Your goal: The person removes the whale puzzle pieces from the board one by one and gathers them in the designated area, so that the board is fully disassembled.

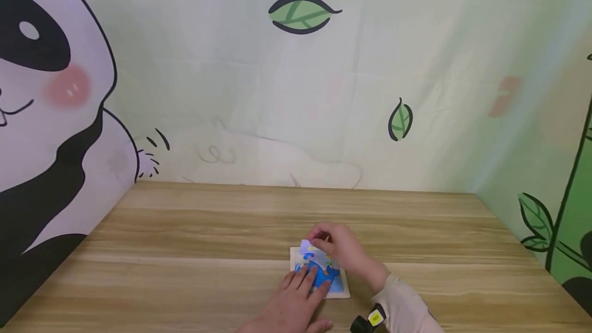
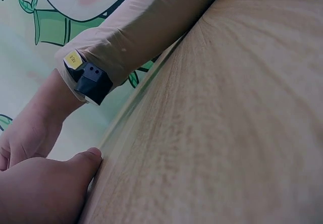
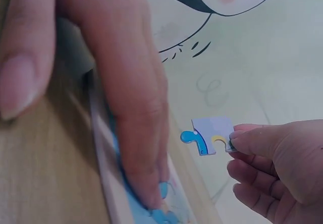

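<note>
A jigsaw puzzle with a blue whale picture [image 1: 338, 285] lies in a pale square frame on the table. My left hand [image 1: 296, 299] rests over its lower left part, fingers spread and fairly straight, hiding some of the picture. Between thumb and fingertips, my right hand [image 1: 344, 248] pinches a puzzle piece [image 3: 207, 133], pale lavender with a blue knob and a bit of yellow. In the head view this piece overlaps the upper left of the puzzle; the right wrist view shows it raised. The left wrist view catches the left thumb [image 2: 83, 163] at the table edge line.
The wood-grain table [image 1: 194, 225] stretches out on both sides of the puzzle. Behind it hangs a pale backdrop [image 1: 222, 86] with a panda and leaves. A black wrist device [image 1: 365, 322] with a yellow label sits at the right sleeve [image 1: 407, 304].
</note>
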`<control>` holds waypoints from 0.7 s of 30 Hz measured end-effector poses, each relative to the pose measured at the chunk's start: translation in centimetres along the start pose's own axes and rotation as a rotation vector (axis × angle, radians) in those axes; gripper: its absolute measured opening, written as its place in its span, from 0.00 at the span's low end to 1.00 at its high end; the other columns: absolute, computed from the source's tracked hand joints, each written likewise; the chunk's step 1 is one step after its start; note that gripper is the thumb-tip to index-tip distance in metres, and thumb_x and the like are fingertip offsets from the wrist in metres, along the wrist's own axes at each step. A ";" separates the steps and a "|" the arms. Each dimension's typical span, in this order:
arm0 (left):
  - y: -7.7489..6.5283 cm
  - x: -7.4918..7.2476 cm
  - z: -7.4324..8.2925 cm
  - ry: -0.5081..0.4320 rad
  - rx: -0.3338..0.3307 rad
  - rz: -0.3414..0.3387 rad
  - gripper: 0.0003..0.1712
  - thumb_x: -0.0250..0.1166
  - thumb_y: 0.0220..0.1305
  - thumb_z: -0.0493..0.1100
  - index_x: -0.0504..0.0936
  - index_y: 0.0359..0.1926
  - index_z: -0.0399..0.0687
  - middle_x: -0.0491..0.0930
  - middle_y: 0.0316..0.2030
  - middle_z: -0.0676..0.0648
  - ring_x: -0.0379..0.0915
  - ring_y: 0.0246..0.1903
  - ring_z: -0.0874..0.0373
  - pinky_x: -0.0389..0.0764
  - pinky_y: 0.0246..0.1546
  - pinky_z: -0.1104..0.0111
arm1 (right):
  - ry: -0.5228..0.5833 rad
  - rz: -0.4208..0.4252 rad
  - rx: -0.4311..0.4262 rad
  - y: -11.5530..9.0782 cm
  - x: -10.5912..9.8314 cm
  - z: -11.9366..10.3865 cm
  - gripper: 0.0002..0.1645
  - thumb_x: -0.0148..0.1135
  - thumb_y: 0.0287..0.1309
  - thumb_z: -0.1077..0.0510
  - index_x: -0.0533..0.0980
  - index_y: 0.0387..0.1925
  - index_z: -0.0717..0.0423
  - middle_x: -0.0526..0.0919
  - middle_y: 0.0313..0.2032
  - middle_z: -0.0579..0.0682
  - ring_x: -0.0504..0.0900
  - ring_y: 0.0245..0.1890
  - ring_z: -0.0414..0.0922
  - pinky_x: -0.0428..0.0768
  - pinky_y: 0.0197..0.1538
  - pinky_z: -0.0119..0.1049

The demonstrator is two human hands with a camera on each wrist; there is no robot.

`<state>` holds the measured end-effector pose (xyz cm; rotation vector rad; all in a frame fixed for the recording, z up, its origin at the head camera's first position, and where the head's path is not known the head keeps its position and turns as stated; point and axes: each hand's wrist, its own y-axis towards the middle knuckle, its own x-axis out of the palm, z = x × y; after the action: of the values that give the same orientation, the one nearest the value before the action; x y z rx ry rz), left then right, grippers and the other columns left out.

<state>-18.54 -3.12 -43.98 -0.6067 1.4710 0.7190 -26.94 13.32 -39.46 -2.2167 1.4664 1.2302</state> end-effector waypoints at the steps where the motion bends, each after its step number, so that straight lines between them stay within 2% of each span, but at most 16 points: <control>1: 0.0 0.0 0.0 0.005 0.004 0.009 0.41 0.35 0.68 0.73 0.63 0.71 0.55 0.61 0.71 0.39 0.56 0.71 0.44 0.66 0.65 0.51 | 0.014 -0.006 -0.001 0.0 -0.2 0.0 0.05 0.60 0.61 0.64 0.80 0.36 0.54 0.83 0.34 0.47 0.76 0.32 0.38 0.76 0.37 0.26; 6: -0.1 0.2 0.1 0.029 0.017 0.043 0.42 0.35 0.68 0.73 0.63 0.70 0.54 0.62 0.70 0.38 0.58 0.70 0.44 0.66 0.65 0.51 | 0.035 -0.024 -0.008 0.0 -1.4 -0.2 0.04 0.59 0.62 0.64 0.79 0.37 0.56 0.83 0.34 0.49 0.75 0.32 0.39 0.76 0.37 0.26; 13: 0.0 0.1 0.0 -0.005 0.004 0.012 0.42 0.35 0.68 0.73 0.62 0.71 0.55 0.60 0.71 0.39 0.57 0.70 0.43 0.65 0.66 0.50 | -0.020 -0.042 0.005 -0.1 -3.2 -0.3 0.04 0.58 0.63 0.65 0.79 0.34 0.55 0.82 0.33 0.48 0.75 0.34 0.39 0.76 0.39 0.28; 21: -0.1 0.2 0.1 0.015 0.007 0.046 0.42 0.33 0.68 0.73 0.62 0.71 0.55 0.62 0.70 0.39 0.58 0.70 0.43 0.65 0.66 0.51 | -0.055 -0.083 -0.005 -0.8 -4.8 0.5 0.03 0.58 0.62 0.65 0.78 0.33 0.57 0.81 0.32 0.48 0.75 0.32 0.38 0.77 0.39 0.28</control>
<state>-18.42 -3.11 -44.19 -0.5756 1.5043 0.7461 -27.28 17.13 -36.40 -2.2052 1.3385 1.2587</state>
